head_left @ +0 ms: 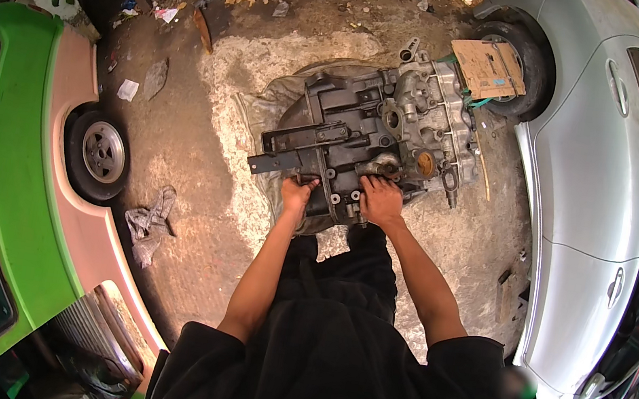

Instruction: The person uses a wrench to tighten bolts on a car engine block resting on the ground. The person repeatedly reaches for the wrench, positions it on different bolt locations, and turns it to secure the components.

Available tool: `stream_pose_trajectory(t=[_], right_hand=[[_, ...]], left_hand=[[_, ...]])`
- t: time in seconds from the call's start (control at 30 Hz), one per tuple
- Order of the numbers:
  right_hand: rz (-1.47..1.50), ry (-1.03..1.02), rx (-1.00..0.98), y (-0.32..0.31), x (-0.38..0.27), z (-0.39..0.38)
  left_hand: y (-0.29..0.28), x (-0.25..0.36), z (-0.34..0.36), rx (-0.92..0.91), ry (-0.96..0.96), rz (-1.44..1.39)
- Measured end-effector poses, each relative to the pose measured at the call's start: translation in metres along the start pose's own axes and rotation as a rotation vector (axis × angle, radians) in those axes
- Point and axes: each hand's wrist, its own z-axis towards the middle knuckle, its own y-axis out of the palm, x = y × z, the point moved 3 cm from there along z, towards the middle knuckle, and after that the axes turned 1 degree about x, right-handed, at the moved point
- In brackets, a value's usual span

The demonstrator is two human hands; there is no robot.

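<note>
both hands, left hand (297, 194) and right hand (381, 200), clamped on gearbox casing (361, 136) near edge; keep grip even, lift square

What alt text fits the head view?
Seen from above, a person's left hand and right hand grip the near edge of a greasy engine block lying on dirt between a green car and a silver car.

**Black short sleeves, bare forearms**

The person wears a loose black short-sleeved shirt; its sleeves end above the elbows, leaving both forearms bare. Below the shirt, dark black trousers show between the arms. The left hand (297, 194) and right hand (380, 201) are ungloved, with no watch, ring or band visible at either wrist.
</note>
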Motion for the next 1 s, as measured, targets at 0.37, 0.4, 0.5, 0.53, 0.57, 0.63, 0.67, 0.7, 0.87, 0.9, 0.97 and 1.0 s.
stream_pose_trajectory(t=[0.37,0.4,0.5,0.53,0.57,0.63,0.67,0.7,0.87,0.9,0.97,1.0], right_hand=[[-0.017,0.008,-0.022,0.0,0.0,0.001],[-0.011,-0.005,0.007,0.0,0.0,0.001],[-0.002,-0.011,0.036,0.001,0.0,0.001],[-0.004,-0.009,0.035,0.002,0.0,0.0],[-0.007,0.007,0.007,0.003,0.0,0.0],[0.013,0.0,0.009,0.002,0.001,0.001],[0.023,0.01,-0.01,0.003,0.001,0.0],[0.018,0.003,0.006,0.002,0.001,0.0],[-0.022,-0.002,-0.009,0.002,0.001,0.0],[-0.019,-0.014,0.009,0.001,0.0,0.0],[-0.018,-0.006,-0.003,0.0,0.0,0.001],[-0.011,-0.016,0.016,0.0,0.0,0.001]], left_hand=[[0.001,-0.015,0.011,-0.026,-0.266,-0.176],[0.002,-0.016,0.01,-0.035,-0.293,-0.176],[0.001,-0.014,0.008,-0.045,-0.278,-0.179],[0.002,-0.013,0.007,-0.012,-0.269,-0.183],[0.003,-0.012,0.006,0.05,-0.28,-0.162],[0.001,-0.01,0.005,0.061,-0.273,-0.153],[0.001,-0.009,0.004,0.009,-0.258,-0.163],[0.001,-0.009,0.004,-0.034,-0.282,-0.148],[0.001,-0.014,0.007,0.025,-0.289,-0.146],[0.002,-0.016,0.006,0.054,-0.306,-0.167],[0.004,-0.012,0.005,0.069,-0.204,-0.193],[0.005,-0.01,0.004,0.077,-0.164,-0.202]])
